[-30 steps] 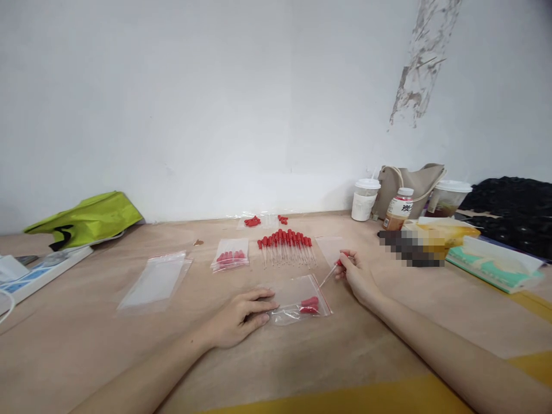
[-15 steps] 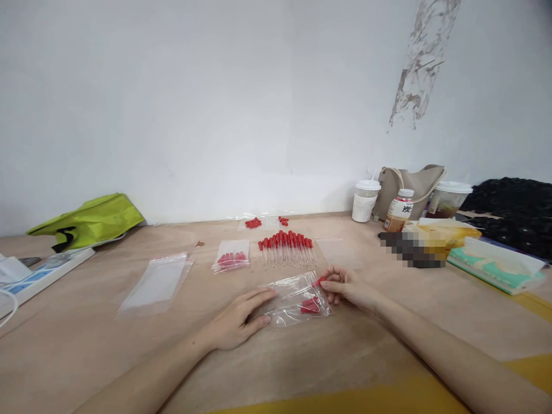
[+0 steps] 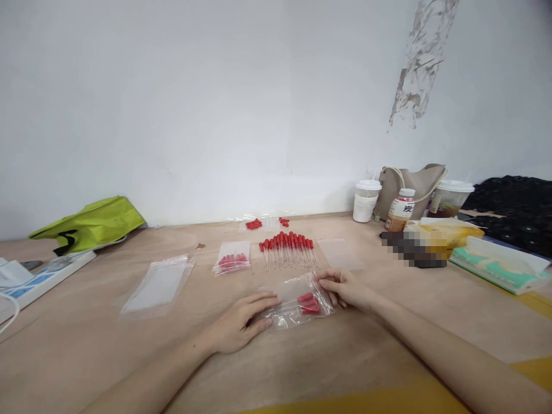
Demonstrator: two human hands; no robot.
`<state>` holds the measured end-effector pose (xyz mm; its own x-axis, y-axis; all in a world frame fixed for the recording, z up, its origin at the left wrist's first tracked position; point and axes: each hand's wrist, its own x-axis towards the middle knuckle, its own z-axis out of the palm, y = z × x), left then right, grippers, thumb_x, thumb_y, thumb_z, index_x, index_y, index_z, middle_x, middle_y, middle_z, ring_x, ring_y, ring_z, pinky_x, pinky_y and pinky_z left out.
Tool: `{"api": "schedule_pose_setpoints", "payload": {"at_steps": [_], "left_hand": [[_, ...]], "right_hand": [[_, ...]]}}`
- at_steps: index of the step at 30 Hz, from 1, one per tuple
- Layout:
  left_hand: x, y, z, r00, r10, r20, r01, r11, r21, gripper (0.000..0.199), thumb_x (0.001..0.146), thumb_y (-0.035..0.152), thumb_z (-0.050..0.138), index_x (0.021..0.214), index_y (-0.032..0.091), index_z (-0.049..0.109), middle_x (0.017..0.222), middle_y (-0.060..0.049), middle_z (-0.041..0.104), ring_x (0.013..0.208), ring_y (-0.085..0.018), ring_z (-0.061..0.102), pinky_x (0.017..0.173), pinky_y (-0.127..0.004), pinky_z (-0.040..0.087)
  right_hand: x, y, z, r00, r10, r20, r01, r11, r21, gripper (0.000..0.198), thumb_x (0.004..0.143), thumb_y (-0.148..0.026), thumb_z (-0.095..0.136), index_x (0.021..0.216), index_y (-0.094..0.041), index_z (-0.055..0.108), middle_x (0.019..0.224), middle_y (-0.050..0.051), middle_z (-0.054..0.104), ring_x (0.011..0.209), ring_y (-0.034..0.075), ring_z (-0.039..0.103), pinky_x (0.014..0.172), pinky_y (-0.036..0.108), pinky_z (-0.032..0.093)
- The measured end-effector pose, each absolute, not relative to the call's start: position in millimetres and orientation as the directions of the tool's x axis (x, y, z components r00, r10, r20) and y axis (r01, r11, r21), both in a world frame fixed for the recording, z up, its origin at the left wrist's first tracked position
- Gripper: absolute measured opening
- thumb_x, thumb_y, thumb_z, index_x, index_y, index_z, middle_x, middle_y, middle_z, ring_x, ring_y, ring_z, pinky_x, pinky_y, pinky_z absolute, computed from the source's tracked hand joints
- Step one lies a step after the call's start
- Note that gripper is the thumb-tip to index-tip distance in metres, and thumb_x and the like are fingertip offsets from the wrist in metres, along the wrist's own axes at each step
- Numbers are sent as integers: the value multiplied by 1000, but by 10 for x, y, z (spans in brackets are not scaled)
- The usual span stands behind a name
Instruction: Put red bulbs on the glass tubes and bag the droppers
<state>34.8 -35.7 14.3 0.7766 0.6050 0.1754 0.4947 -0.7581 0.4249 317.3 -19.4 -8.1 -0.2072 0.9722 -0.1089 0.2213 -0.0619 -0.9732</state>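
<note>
A clear zip bag [image 3: 287, 319] lies in front of me with a few red-bulbed droppers [image 3: 309, 305] inside, their bulbs towards its right end. My left hand [image 3: 241, 322] rests at the bag's left end, thumb and fingers apart, fingertips touching the plastic. The bag's right edge, by the zip strip, is pinched in my right hand [image 3: 338, 287]; some of those fingers are hidden behind the bag. Just beyond, several loose droppers [image 3: 288, 244] lie in a fanned row, red bulbs away from me.
A filled bag [image 3: 232, 259] of red-bulbed droppers lies behind my left hand, with empty bags [image 3: 157, 284] left of it and another flat bag [image 3: 340, 253] at right. More red bulbs [image 3: 253, 224] lie by the wall. A power strip [image 3: 64, 273], cup [image 3: 366, 201], bottle [image 3: 401, 210] and tissue pack [image 3: 500, 267] stand around.
The dropper at my right fingertips has gone into the bag and lies with the others. My right hand now pinches the bag's edge. My left hand has barely moved.
</note>
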Motion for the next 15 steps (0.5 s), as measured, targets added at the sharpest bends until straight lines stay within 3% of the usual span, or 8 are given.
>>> {"api": "schedule_pose_setpoints", "payload": {"at_steps": [6, 11, 15], "left_hand": [[338, -348, 153, 801, 582, 140, 478, -763, 435, 34, 89, 31, 37, 122, 32, 44, 132, 0, 39, 120, -21, 36, 100, -38, 29], [335, -350, 138, 797, 586, 144, 481, -761, 434, 33, 89, 30, 38, 121, 31, 46, 132, 0, 39, 120, -20, 35, 100, -37, 28], [341, -358, 135, 791, 587, 171, 473, -765, 438, 33, 89, 31, 38, 120, 29, 47, 131, -2, 40, 119, -20, 37, 100, -35, 30]], "right_hand": [[3405, 254, 59, 161, 987, 15, 447, -60, -893, 11, 62, -19, 60, 70, -15, 54, 43, -6, 49, 33, 5, 42, 33, 16, 29], [3333, 800, 156, 274, 960, 60, 537, -101, -837, 17, 55, -20, 65, 69, -15, 55, 47, -3, 53, 43, 9, 48, 39, 18, 33], [3162, 1094, 174, 315, 947, 65, 598, -145, -788, 13, 49, -18, 67, 53, -16, 55, 41, -1, 49, 47, 13, 51, 41, 21, 34]]}}
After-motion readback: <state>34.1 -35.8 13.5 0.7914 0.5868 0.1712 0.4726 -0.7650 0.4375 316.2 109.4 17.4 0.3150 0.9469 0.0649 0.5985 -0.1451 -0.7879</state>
